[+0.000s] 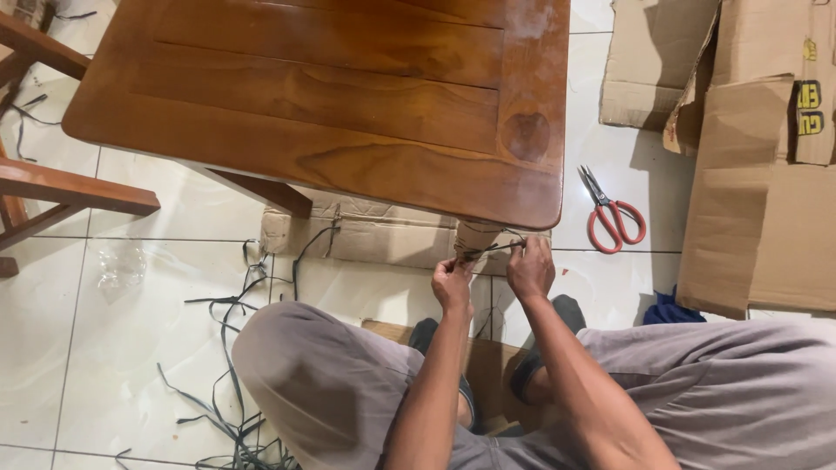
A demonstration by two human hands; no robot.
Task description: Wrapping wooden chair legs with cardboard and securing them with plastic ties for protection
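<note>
Both the left hand (452, 280) and right hand (530, 268) are closed on a dark strap (492, 250), pulling it taut around the cardboard-wrapped table leg (476, 235)

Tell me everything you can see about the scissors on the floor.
The scissors have red looped handles and short, dark metal blades. They lie flat on the white tiled floor, blades slightly apart and pointing away from the person, handles toward the person. They rest to the right of the wooden table corner and left of the flattened cardboard. Nothing touches them; both hands are at the wrapped table leg.
</note>
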